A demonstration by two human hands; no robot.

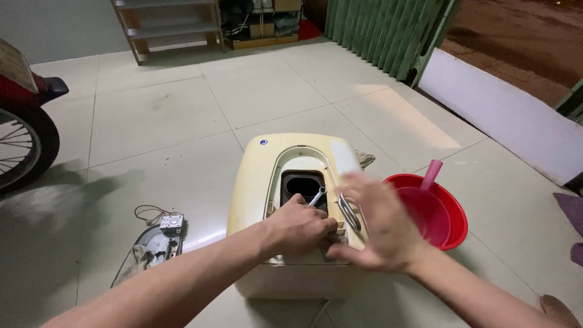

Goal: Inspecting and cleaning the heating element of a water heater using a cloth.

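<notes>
- Cream appliance housing (267, 182) sat on the tiled floor (152, 121) at centre frame, its top recess open around a dark rectangular opening (302, 184).
- My left hand (297, 228) rested on the lower edge of that recess, fingers curled tight; a short metal tube (317, 196) stuck up just past the knuckles, but I could not tell whether the hand gripped it.
- My right hand (379, 225) was blurred, fingers spread loosely over the housing's right edge, close to a bent metal wire piece (347, 209); I could not tell whether it touched.
- I judged the shell stiff, smooth plastic, bulky rather than heavy, a bit slippery; the rim of the recess looked the surest hold.
- At right, beside the housing, stood 1 red basin (454, 209) with a pink scoop (432, 175) inside.
- At lower left lay a detached panel with wires (155, 243); a wheel (24, 146) showed at far left.
</notes>
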